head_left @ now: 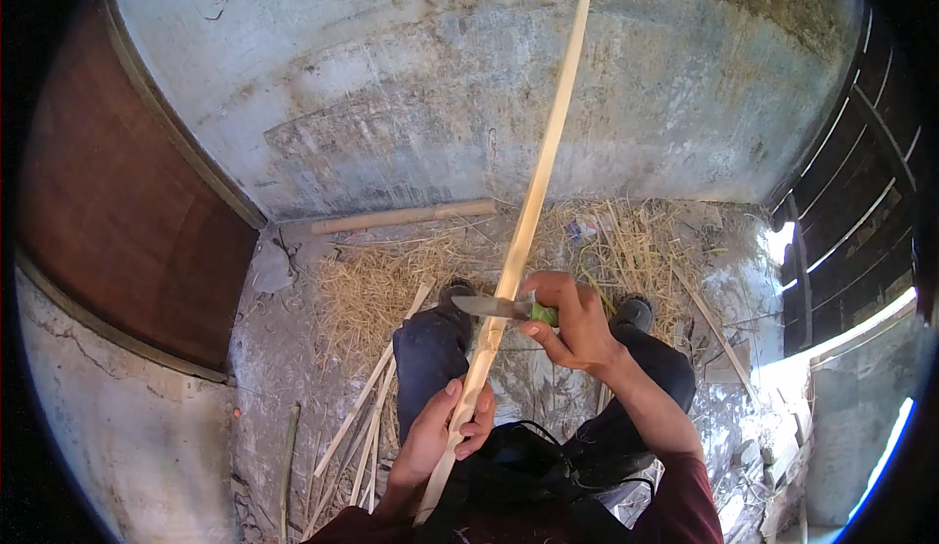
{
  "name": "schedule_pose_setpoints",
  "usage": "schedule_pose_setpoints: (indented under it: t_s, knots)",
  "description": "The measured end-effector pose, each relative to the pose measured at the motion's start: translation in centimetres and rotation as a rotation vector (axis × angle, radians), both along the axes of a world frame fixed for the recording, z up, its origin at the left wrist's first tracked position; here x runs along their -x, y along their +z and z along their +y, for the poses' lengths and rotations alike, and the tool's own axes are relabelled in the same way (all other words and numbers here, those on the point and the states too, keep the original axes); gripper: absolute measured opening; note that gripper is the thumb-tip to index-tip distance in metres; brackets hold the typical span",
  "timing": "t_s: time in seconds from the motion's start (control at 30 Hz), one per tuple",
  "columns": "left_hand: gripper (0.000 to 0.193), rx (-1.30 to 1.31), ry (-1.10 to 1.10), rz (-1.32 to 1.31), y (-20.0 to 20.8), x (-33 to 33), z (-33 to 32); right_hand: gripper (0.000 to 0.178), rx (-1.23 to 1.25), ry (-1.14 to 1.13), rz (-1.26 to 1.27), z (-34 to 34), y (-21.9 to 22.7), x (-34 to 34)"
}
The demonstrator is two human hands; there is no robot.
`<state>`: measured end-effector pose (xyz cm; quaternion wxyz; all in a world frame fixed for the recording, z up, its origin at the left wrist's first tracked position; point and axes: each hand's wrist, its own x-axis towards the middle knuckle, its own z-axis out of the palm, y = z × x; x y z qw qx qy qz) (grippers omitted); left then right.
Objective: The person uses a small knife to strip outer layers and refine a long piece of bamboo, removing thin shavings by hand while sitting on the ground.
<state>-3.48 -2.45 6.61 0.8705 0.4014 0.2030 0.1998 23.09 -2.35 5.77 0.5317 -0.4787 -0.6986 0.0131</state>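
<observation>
A long pale strip of split bamboo (537, 187) slants from my lap up toward the wall, its far end raised. My left hand (448, 426) is wrapped round its lower part, thumb on one side and fingers on the other. In my right hand (575, 327) is a knife (489, 306) with a green handle, gripped in a closed fist. Its blade points left and lies across the strip, above my left hand. Whether the edge bites into the bamboo I cannot tell.
Shavings (381, 290) litter the floor around my feet. Several thin strips (360, 422) lie beside my left leg. A bamboo pole (403, 217) rests along the foot of the stained wall (391, 104). At left is a brown door panel (127, 182); dark slats (851, 211) stand at right.
</observation>
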Motion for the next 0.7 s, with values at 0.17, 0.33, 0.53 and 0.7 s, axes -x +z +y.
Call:
schedule_pose_setpoints:
  t_s: [0.17,0.33,0.53,0.7]
  knots:
    - [0.044,0.001,0.011,-0.053,0.3,0.0,0.1,0.033,0.036,-0.068,0.026,-0.2,-0.3,-0.7]
    - [0.042,-0.021,0.031,-0.053,0.8,0.3,0.2,0.029,0.012,-0.038,-0.04,-0.6,0.0,-1.5]
    - [0.04,0.01,0.086,-0.088,0.9,1.0,0.5,0.03,-0.042,-0.058,-0.128,-0.9,1.4,-2.3]
    - [0.039,0.007,0.1,-0.098,0.8,1.4,0.8,0.03,-0.005,-0.02,-0.228,-1.5,1.9,-2.5]
